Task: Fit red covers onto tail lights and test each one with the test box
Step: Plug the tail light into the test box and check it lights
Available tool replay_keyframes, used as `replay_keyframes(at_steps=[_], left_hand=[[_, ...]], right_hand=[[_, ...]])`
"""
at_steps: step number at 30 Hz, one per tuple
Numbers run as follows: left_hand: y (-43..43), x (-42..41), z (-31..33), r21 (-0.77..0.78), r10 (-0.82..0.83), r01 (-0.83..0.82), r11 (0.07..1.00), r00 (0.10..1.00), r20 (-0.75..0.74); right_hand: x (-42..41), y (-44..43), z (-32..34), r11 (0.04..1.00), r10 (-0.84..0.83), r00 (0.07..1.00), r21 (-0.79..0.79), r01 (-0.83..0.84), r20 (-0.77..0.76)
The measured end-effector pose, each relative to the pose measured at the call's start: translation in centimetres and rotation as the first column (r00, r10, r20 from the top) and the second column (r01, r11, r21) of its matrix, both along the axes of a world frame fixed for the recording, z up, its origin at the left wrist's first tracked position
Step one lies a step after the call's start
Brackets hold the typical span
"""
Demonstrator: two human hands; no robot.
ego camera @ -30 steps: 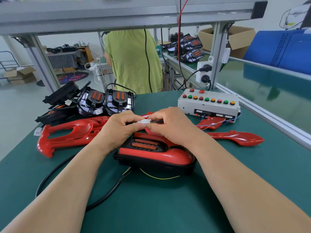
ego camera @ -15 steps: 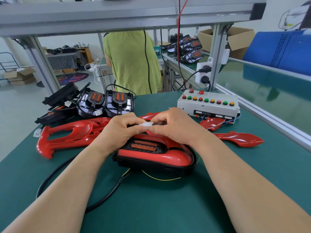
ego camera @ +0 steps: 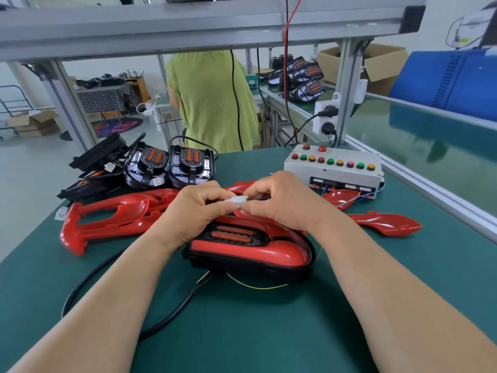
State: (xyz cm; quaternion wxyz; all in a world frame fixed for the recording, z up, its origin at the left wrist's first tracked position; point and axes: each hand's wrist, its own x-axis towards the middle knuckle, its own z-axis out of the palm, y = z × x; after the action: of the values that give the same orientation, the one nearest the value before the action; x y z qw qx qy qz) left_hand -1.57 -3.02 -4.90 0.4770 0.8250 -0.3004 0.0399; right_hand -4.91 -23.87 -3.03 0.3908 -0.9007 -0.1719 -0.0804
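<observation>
A tail light with its red cover fitted lies on the green bench in front of me. Just above it my left hand and my right hand pinch a white connector between their fingertips, each from its own side. Thin wires run from the connector toward the white test box, which carries a row of coloured buttons at the back right. Loose red covers lie at the left and at the right.
Bare black tail lights are stacked at the back left. A thick black cable loops over the near bench. A person in a green shirt stands behind the bench. An aluminium frame post with a power socket rises beside the test box.
Both hands stay together over the tail light and have shifted slightly; the white connector shows a little more between the fingertips.
</observation>
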Motion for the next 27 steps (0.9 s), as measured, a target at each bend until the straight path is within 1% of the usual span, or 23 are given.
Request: replay_keyframes(at_steps=[3,5,6,8,9,10,12,15,17,20,22,25,27], left_hand=[[-0.3,0.0,0.1,-0.027,0.026,-0.026,0.999,1.0,-0.01],[0.1,0.2,0.0,-0.065,0.068,-0.069,0.995,0.997,-0.025],[0.5,0.3,0.0,-0.083,0.097,-0.099,0.992,0.995,-0.036],[1.5,0.5,0.0,-0.108,0.156,-0.162,0.981,0.986,-0.065],[1.9,0.5,0.0,-0.111,0.176,-0.184,0.977,0.982,-0.073],[2.2,0.5,-0.1,-0.105,0.192,-0.199,0.974,0.978,-0.076],[2.3,0.5,-0.2,-0.052,0.217,-0.222,0.974,0.973,-0.081],[2.1,0.8,-0.6,0.134,0.229,-0.216,0.967,0.969,-0.092],[1.8,0.8,-0.9,0.231,0.246,-0.213,0.949,0.961,-0.127],[1.5,0.6,-0.9,0.313,0.269,-0.213,0.925,0.952,-0.147],[1.5,0.5,-0.7,0.317,0.255,-0.187,0.93,0.948,-0.189],[1.6,0.4,-0.6,0.24,0.206,-0.129,0.962,0.92,-0.334],[1.7,0.3,-0.4,0.221,0.177,-0.09,0.971,0.891,-0.418]], right_hand=[[0.1,0.4,0.1,0.999,-0.036,0.998,-0.032,0.037,0.043],[0.2,0.5,0.2,0.99,-0.103,0.989,-0.088,0.113,0.106],[0.2,0.1,0.3,0.985,-0.144,0.982,-0.082,0.155,0.126],[0.4,-1.3,0.3,0.982,-0.186,0.977,-0.005,0.187,0.108],[0.4,-1.9,0.3,0.981,-0.193,0.977,0.004,0.194,0.092],[0.5,-2.3,0.2,0.978,-0.205,0.975,-0.018,0.207,0.086],[1.0,-2.8,-0.3,0.956,-0.254,0.963,-0.127,0.265,0.095],[1.7,-3.2,-1.0,0.854,-0.361,0.924,-0.354,0.383,0.128],[2.0,-3.7,-1.5,0.807,-0.407,0.908,-0.429,0.406,0.094],[2.2,-3.8,-2.0,0.775,-0.423,0.905,-0.5,0.386,0.043],[2.3,-3.7,-2.1,0.771,-0.418,0.907,-0.508,0.384,0.051],[2.3,-3.3,-2.2,0.778,-0.408,0.909,-0.491,0.392,0.079],[2.3,-3.1,-2.3,0.794,-0.405,0.91,-0.46,0.398,0.089]])
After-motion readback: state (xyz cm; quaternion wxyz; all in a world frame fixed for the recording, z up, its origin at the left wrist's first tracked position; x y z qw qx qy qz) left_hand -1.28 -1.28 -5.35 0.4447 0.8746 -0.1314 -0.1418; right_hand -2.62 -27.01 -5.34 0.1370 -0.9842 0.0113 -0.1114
